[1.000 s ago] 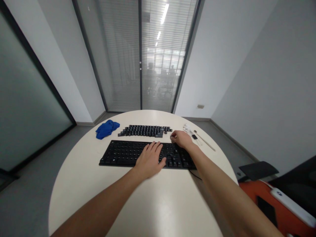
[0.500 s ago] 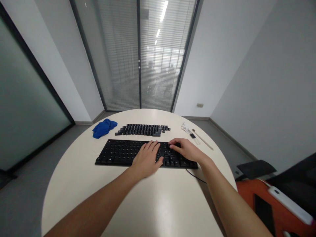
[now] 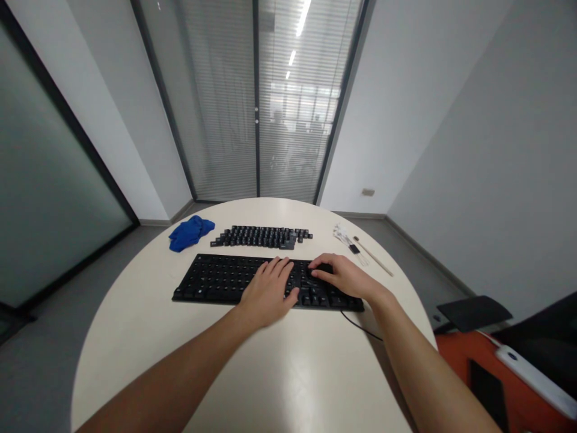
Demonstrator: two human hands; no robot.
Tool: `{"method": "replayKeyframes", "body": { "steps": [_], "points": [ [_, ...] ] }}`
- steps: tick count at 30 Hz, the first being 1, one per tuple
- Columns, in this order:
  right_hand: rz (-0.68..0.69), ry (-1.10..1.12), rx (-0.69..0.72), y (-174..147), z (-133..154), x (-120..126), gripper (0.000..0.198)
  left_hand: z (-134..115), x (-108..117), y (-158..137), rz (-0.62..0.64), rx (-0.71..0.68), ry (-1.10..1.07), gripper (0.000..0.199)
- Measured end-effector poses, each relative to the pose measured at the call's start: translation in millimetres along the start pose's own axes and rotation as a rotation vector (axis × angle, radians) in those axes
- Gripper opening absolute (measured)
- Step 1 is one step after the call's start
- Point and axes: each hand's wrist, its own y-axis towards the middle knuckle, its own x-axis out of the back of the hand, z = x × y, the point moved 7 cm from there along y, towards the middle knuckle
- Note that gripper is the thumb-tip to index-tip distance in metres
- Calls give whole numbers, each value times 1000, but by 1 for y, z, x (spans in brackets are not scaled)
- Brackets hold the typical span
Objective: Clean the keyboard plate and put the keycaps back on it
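A black keyboard (image 3: 216, 276) lies across the round table, its left part stripped of keycaps and showing small switch stems. Keys (image 3: 322, 297) still sit along its right front part. My left hand (image 3: 267, 294) rests flat on the middle of the keyboard, fingers spread and holding nothing. To its right, my right hand (image 3: 340, 273) is bent over the right part, thumb and forefinger closed around a dark keycap at the keyboard's surface. The keycap is mostly hidden by the fingers. Behind the keyboard, removed keycaps (image 3: 259, 236) stand in several rows.
A crumpled blue cloth (image 3: 190, 233) lies at the table's back left. Toward the back right are a wire keycap puller (image 3: 354, 248) and a thin wooden-handled brush (image 3: 374, 255). A black cable (image 3: 360, 328) leaves the keyboard. An orange chair (image 3: 464, 361) holds a white power strip (image 3: 534, 379).
The view has shifted slightly. My left hand stays flat on the keyboard, and my right hand's fingers remain at nearly the same spot, with the wrist slightly moved.
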Motion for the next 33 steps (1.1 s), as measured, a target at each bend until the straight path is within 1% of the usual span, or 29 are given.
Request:
{"method": "replayKeyframes", "body": {
  "steps": [11,15,20,26,33],
  "points": [
    [19,-12,22,1,1,-2,16,0,0,0,-2,-6,2,57],
    [26,6,6,1,1,-2,17,0,0,0,-7,-5,3,58],
    [48,-1,25,0,6,-2,16,0,0,0,-1,-2,5,58],
    [37,-52,32,1,4,-4,16,-1,0,0,1,-3,3,58],
    [34,-54,14,1,1,-5,16,-1,0,0,4,-1,5,58]
  ]
}}
